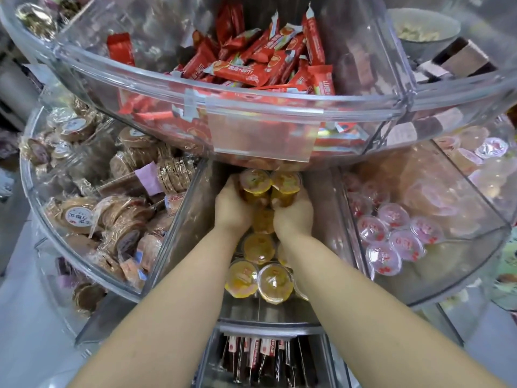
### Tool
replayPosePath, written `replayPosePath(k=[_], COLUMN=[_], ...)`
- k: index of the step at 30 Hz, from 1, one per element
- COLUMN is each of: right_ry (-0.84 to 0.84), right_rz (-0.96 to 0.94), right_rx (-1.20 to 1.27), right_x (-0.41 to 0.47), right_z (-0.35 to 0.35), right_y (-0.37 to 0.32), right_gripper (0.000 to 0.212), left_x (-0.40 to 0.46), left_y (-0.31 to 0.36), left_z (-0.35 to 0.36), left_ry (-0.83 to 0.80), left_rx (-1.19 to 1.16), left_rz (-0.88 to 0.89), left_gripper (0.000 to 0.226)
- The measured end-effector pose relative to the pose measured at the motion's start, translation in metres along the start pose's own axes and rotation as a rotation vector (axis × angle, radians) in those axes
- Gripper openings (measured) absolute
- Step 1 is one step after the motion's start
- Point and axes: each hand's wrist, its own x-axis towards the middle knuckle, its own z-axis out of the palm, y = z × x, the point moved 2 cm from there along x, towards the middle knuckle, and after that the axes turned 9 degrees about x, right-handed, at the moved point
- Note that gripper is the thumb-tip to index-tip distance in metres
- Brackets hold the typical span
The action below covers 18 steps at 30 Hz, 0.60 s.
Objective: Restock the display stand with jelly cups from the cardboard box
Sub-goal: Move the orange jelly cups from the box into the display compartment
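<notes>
Both my hands reach into the middle compartment of the clear display stand. My left hand grips a yellow jelly cup, and my right hand grips a second yellow jelly cup beside it. The two cups stand upright and touch each other, just under the upper tier's price-tag holder. More yellow jelly cups lie in the same compartment nearer to me, between and below my forearms. The cardboard box is out of view.
An upper clear tier with red snack packets overhangs the hands. Left compartment holds round wrapped cakes; right compartment holds pink jelly cups. A lower tier with dark red stick packs sits below my arms.
</notes>
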Motion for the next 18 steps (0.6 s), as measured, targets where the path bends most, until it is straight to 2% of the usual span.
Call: replayPosePath(k=[6,15,18], right_ry=[0.017,-0.097,-0.179], right_rz=[-0.013,0.022,0.066], right_rx=[-0.054,-0.034,0.035], right_x=[0.001,0.003,-0.022], right_z=[-0.001,-0.006,-0.008], right_y=[-0.003,-0.003,-0.005], right_gripper=[0.032,0.007,0.011], left_x=[-0.001,-0.003,-0.016], left_y=[-0.002,-0.005,-0.009], left_z=[-0.001,-0.001,-0.014], left_ry=[0.029,-0.044,-0.043], left_rx=[-0.007,-0.067,-0.043], left_rz=[0.009,0.012,-0.004], left_gripper=[0.059,0.056,0.057])
